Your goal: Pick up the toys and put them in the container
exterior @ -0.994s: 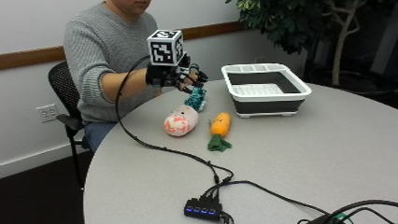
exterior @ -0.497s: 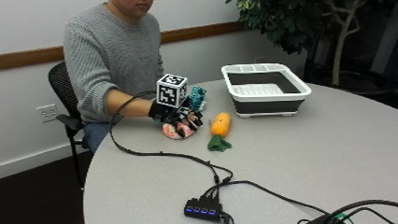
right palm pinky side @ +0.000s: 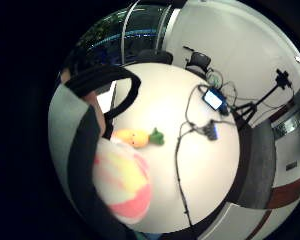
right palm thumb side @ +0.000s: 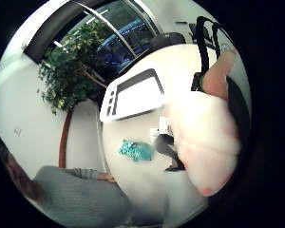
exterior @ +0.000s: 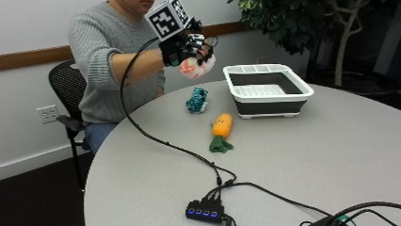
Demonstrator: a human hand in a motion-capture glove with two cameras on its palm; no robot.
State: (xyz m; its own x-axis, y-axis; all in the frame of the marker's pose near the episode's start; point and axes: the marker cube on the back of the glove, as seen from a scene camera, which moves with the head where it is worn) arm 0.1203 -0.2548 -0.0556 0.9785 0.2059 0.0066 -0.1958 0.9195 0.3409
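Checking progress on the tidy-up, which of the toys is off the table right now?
The pink and white plush toy, gripped in the gloved right hand. The carrot toy and teal toy lie on the table.

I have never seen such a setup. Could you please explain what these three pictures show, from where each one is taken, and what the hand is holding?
No machine works here: a person sits at a round table wearing a black glove on the right hand. The outside view comes from a camera across the table. The two round pictures come from small cameras on that hand's palm, one by the thumb and one by the little finger.

The gloved fingers grip a pink and white plush toy, lifted above the table; it fills much of both palm views. On the table lie a carrot toy, a teal toy and the white and black container, plus cables.
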